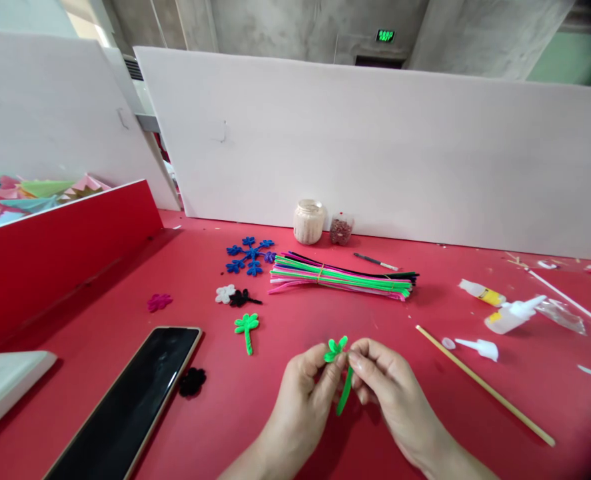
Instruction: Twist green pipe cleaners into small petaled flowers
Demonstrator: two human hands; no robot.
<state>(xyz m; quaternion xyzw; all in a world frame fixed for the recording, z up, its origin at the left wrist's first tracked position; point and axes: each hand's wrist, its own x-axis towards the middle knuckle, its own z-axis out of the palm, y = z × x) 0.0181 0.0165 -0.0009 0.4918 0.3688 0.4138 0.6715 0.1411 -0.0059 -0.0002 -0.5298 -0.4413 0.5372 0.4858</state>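
White panels (375, 153) stand behind the red worktop (215, 427), below bare concrete (295, 27). At the worktop's near middle, the left hand (308, 393) and right hand (388, 377) together pinch a green fuzzy-wire flower (335, 351), hiding its centre; whether its stem (345, 393) touches down is unclear. Petals (343, 342) point toward the panels, the stem nearward, slightly left. The bottom edge cuts off a phone (125, 400).

Phone (130, 400) on red table (220, 407); exit sign (385, 36) above white panel (385, 147)
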